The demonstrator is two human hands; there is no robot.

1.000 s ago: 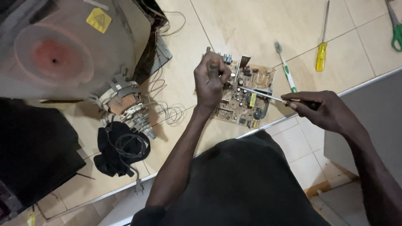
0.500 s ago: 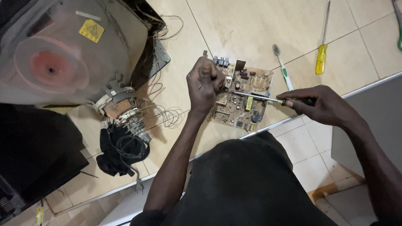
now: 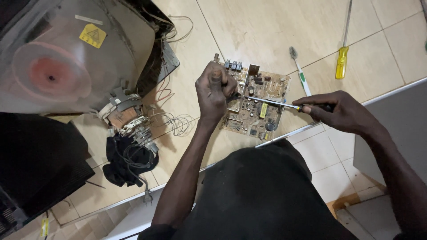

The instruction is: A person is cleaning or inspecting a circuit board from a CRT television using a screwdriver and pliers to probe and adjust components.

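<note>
A brown circuit board (image 3: 255, 109) with many small parts lies on the tiled counter (image 3: 267, 31). My left hand (image 3: 214, 92) rests on the board's left side, fingers closed around something on it. My right hand (image 3: 340, 111) grips the dark handle of a screwdriver (image 3: 280, 104). Its metal shaft reaches left across the board, and the tip sits right by my left fingers.
A picture tube (image 3: 66, 58) with loose wires (image 3: 173, 120) and a black cloth (image 3: 126, 162) fills the left. A toothbrush (image 3: 300, 72) and a yellow-handled screwdriver (image 3: 342, 58) lie beyond the board. The counter's metal edge (image 3: 293, 131) runs just below it.
The view has shifted slightly. Both hands stay on the board, and the screwdriver tip has slid a little further left toward my left fingers.
</note>
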